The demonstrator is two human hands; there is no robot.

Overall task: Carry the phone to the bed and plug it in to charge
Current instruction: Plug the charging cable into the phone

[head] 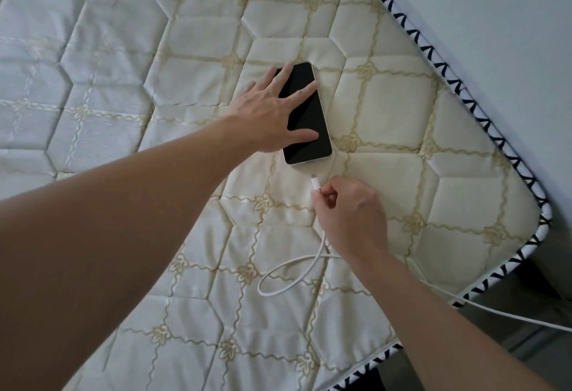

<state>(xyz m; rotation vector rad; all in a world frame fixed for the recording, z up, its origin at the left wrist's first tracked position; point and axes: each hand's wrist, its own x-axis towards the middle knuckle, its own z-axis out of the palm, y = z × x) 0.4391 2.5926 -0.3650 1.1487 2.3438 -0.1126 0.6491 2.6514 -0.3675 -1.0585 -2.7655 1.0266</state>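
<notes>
A phone with a dark screen lies face up on the bare quilted mattress. My left hand rests flat on its left side, fingers spread across the screen. My right hand pinches a white charging cable just behind its plug. The plug tip points at the phone's near end and sits a short gap from it. The cable loops on the mattress and runs off the right edge.
The mattress has a black-and-white trimmed edge and a rounded corner at the right. A pale wall lies beyond it. Dark floor shows past the corner at the lower right.
</notes>
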